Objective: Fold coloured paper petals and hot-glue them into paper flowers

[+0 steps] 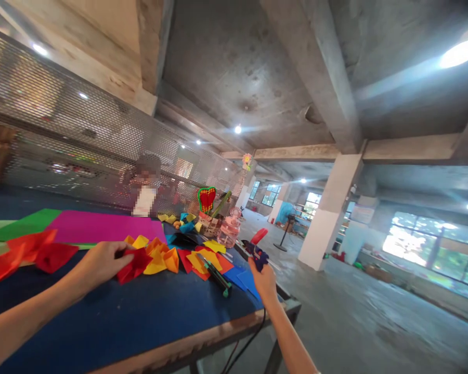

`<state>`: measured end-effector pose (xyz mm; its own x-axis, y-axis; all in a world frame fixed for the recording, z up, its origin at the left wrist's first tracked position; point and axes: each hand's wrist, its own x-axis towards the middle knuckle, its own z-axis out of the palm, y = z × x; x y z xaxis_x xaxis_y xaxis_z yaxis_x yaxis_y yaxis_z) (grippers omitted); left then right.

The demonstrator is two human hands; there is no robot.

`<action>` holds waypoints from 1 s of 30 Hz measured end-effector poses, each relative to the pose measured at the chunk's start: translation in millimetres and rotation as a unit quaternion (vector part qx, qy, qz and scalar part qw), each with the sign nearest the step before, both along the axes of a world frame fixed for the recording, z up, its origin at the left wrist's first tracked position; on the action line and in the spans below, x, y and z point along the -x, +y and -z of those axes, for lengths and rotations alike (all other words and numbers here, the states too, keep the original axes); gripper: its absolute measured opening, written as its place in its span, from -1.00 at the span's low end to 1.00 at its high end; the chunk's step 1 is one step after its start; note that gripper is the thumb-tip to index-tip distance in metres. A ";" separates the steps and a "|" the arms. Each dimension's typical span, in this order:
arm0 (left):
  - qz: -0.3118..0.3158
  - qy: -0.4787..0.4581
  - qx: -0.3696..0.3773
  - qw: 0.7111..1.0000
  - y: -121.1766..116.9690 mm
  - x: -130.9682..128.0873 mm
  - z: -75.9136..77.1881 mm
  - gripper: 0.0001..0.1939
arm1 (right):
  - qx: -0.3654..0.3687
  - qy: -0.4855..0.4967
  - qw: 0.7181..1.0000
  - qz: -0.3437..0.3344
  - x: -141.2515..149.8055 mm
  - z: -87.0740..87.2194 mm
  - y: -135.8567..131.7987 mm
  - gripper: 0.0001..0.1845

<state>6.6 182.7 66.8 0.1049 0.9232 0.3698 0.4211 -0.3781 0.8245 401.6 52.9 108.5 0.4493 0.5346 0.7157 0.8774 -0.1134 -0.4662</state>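
Note:
My left hand is closed, thumb and fingers pinching a red folded paper piece above the dark blue tabletop. Right beside it stand yellow and orange folded paper pieces. My right hand, near the table's right edge, is wrapped around a dark blue glue gun, with a black cord hanging below. A red object shows just behind the glue gun; its kind is unclear. Between my hands lies a dark, green-ended tool, perhaps a utility knife, near flat blue paper.
More red folded paper lies at left, before purple and green sheets. A pink clear bottle and a red heart decoration stand at the back. A perforated metal screen borders the table; a person is behind it.

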 end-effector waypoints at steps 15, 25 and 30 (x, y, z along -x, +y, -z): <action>0.004 0.142 -0.028 0.989 -24.7 -3.3 -24.6 -0.72 | 0.109 -0.258 0.884 -0.374 182.1 -2.0 9.3 -0.93; -0.024 0.167 -0.090 0.982 -33.5 -7.3 -26.8 -0.75 | 0.142 -0.334 0.863 -0.352 187.4 -1.6 20.0 -0.91; -0.026 0.173 -0.097 0.980 -33.9 -6.7 -26.2 -0.75 | 0.137 -0.347 0.862 -0.343 187.4 -4.5 21.7 -0.94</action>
<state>13.3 148.8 93.0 0.2093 0.8462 0.4901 0.6853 -0.4844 0.5438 214.2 74.6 113.0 -0.5254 0.6964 0.4889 0.8387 0.5206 0.1597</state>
